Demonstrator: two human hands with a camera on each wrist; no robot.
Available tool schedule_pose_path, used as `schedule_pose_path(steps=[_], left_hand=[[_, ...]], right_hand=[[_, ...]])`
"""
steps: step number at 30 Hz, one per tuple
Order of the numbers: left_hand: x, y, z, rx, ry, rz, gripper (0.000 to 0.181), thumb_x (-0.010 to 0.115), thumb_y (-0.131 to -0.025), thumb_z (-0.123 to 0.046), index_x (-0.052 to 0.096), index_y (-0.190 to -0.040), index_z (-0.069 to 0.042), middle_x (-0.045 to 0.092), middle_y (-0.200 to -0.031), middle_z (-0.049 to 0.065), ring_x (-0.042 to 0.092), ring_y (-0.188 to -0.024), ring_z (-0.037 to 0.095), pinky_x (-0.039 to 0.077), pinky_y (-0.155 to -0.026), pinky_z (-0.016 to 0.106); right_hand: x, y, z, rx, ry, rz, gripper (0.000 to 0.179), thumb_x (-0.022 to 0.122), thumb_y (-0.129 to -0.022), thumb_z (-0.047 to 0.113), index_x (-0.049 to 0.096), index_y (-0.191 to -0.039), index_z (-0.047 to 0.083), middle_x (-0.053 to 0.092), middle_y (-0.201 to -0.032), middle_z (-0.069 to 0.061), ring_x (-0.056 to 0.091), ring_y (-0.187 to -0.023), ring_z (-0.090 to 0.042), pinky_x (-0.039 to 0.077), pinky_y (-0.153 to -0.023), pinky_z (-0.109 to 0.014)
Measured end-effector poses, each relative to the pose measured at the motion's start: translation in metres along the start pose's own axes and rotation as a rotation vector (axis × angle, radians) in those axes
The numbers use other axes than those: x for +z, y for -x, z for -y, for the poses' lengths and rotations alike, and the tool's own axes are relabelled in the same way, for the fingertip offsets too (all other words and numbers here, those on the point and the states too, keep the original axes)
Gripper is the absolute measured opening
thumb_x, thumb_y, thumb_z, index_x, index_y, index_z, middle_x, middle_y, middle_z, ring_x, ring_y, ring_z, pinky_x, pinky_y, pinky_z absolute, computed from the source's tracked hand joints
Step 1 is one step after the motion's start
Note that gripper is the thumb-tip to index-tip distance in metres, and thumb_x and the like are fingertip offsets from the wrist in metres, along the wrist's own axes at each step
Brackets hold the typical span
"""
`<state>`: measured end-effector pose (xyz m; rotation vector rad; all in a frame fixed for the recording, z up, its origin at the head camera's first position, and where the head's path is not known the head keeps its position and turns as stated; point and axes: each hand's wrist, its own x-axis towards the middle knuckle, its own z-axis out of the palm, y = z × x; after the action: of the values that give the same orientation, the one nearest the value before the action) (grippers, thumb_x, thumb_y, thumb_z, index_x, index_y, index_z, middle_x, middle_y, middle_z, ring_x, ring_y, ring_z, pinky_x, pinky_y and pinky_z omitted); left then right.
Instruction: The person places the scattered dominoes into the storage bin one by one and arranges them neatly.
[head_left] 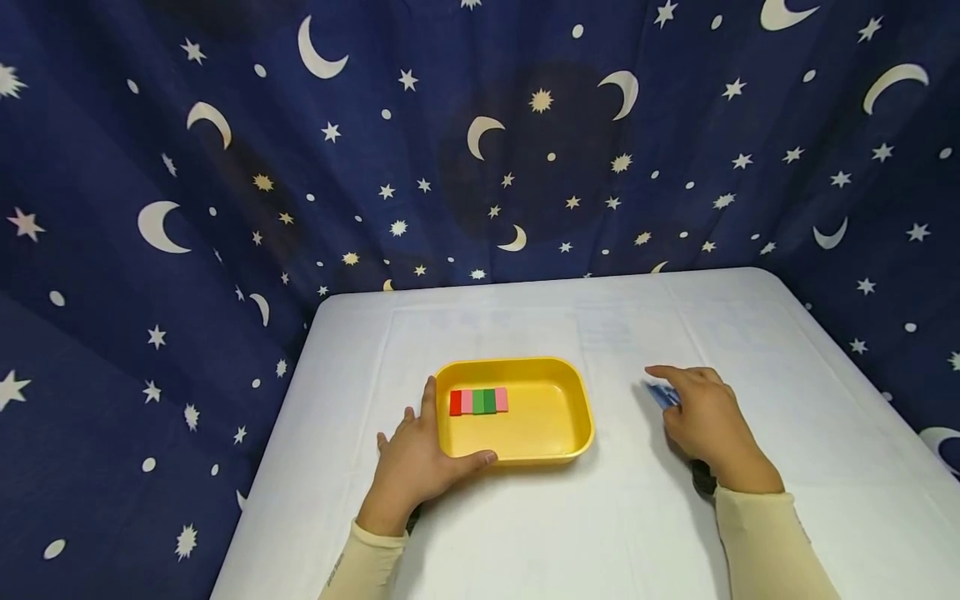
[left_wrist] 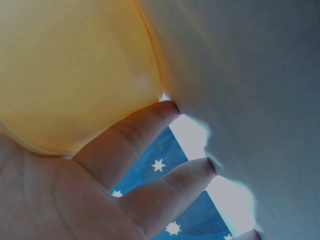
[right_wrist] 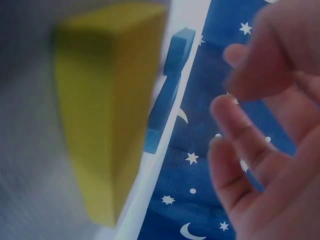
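A yellow tray (head_left: pixel 543 454) sits on the table, holding a row of coloured blocks (head_left: pixel 478 402) in red, pink and green at its left. My left hand (head_left: pixel 420 467) rests at the tray's front left corner, thumb along the front rim and straight, spread fingers by the left side. To the tray's right, my right hand (head_left: pixel 708 421) hovers low over blue blocks (head_left: pixel 663 393), partly hiding them. In the right wrist view its fingers (right_wrist: pixel 240 130) are loosely bent with nothing between them. A yellow block (right_wrist: pixel 107 115) stands close to that camera, with the blue blocks beyond it.
A white cloth covers the table (head_left: pixel 570 533). Behind and beside it hangs a dark blue curtain (head_left: pixel 450 75) with moons and stars.
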<state>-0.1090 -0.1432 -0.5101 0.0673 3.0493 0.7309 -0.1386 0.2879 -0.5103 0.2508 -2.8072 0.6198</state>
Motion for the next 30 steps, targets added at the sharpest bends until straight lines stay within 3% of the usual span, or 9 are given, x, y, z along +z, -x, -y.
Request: schedule_pose_path(steps=[4,12,16,21,30], left_hand=[[-0.0005,-0.0006,0.0,-0.003,-0.005,0.0,0.156,0.057,-0.053,-0.107,0.009,-0.171,-0.017,0.068,-0.135,0.013,0.051,-0.139,0.047,0.026,-0.098,0.09],[0.0007,-0.0005,-0.0001,0.001,-0.006,-0.006,0.158,0.053,-0.052,-0.11,0.009,-0.171,-0.017,0.068,-0.136,0.012,0.051,-0.139,0.047,0.026,-0.099,0.09],[0.0006,-0.0009,-0.0003,0.002,-0.007,-0.007,0.157,0.057,-0.053,-0.108,0.01,-0.171,-0.016,0.068,-0.136,0.011,0.052,-0.139,0.046,0.026,-0.098,0.09],[-0.0004,-0.0009,-0.0012,0.0,0.001,-0.003,0.153,0.068,-0.057,-0.1,0.009,-0.171,-0.017,0.069,-0.135,0.011,0.051,-0.14,0.046,0.025,-0.099,0.09],[-0.0006,-0.0009,0.0,0.001,-0.008,0.002,0.155,0.061,-0.055,-0.105,0.008,-0.171,-0.017,0.069,-0.135,0.011,0.051,-0.139,0.046,0.026,-0.099,0.09]], right_hand=[[-0.0012,-0.0005,-0.001,0.073,0.022,0.09,0.072,0.058,-0.08,-0.009,0.062,-0.147,0.015,0.072,-0.125,-0.02,0.047,-0.125,-0.047,0.033,-0.095,-0.067],[0.0008,0.0014,-0.0013,0.086,0.084,0.173,0.071,0.059,-0.081,-0.008,0.061,-0.149,0.015,0.077,-0.107,-0.018,0.049,-0.121,-0.052,0.037,-0.09,-0.069],[0.0004,0.003,-0.0013,0.066,0.096,0.158,0.065,0.06,-0.084,-0.006,0.062,-0.146,0.013,0.078,-0.099,-0.016,0.054,-0.114,-0.05,0.041,-0.085,-0.068],[0.0019,0.0027,-0.0027,0.041,0.1,0.127,0.06,0.062,-0.086,-0.004,0.063,-0.144,0.011,0.077,-0.106,-0.02,0.056,-0.109,-0.049,0.043,-0.083,-0.068],[0.0047,0.0023,-0.0037,0.008,0.091,0.095,0.058,0.067,-0.087,-0.001,0.062,-0.145,0.008,0.075,-0.114,-0.024,0.058,-0.108,-0.049,0.045,-0.083,-0.067]])
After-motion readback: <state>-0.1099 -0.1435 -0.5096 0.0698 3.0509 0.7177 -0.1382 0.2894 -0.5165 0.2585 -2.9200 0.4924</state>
